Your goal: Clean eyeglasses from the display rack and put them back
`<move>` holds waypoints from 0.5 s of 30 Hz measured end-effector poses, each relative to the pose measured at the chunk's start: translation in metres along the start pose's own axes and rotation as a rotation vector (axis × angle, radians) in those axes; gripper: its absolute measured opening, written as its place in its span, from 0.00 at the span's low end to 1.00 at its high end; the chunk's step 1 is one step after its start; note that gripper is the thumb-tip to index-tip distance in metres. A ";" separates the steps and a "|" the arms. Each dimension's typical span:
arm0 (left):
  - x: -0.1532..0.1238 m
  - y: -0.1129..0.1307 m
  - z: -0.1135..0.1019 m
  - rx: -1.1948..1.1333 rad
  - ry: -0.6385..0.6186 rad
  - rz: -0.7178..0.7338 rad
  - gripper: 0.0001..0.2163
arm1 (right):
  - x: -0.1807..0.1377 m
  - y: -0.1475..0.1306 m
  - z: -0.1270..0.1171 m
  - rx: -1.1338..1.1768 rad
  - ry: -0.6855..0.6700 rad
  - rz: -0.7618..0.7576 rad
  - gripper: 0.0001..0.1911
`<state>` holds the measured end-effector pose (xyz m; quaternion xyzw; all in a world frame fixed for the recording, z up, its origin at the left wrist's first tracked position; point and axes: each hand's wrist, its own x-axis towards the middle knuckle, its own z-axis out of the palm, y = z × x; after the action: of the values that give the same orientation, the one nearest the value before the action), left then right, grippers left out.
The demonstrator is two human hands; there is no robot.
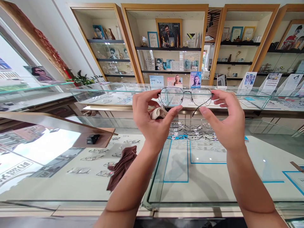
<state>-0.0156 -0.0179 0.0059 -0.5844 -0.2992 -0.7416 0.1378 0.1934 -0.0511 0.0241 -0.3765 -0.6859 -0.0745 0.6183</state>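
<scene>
A pair of thin dark-rimmed eyeglasses (187,92) is raised level above the glass counter, between both hands. My left hand (152,123) grips its left end near the hinge, and a crumpled cream cloth (158,113) is tucked in that same palm. At the right end, my right hand (224,118) pinches the frame by the hinge with the fingertips. One dark temple arm hangs down near the right thumb. The other temple is mostly hidden by the left hand.
A brown cloth (123,166) lies on the counter left of my forearm. Rows of eyeglasses (193,129) sit beneath the hands. A wood-edged mirror (47,139) stands at left. Further back are another glass showcase (111,100) and wooden shelves (166,49) with posters.
</scene>
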 end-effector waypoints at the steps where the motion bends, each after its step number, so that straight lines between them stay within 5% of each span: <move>1: 0.000 0.000 0.000 0.003 -0.001 -0.002 0.23 | 0.000 0.000 0.000 0.001 0.002 0.003 0.21; 15: -0.003 -0.011 0.007 -0.008 -0.069 -0.064 0.25 | -0.002 -0.012 0.005 -0.131 0.178 -0.186 0.17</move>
<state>-0.0150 -0.0054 0.0014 -0.6003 -0.3194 -0.7263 0.1010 0.1823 -0.0572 0.0254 -0.3427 -0.6538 -0.2095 0.6413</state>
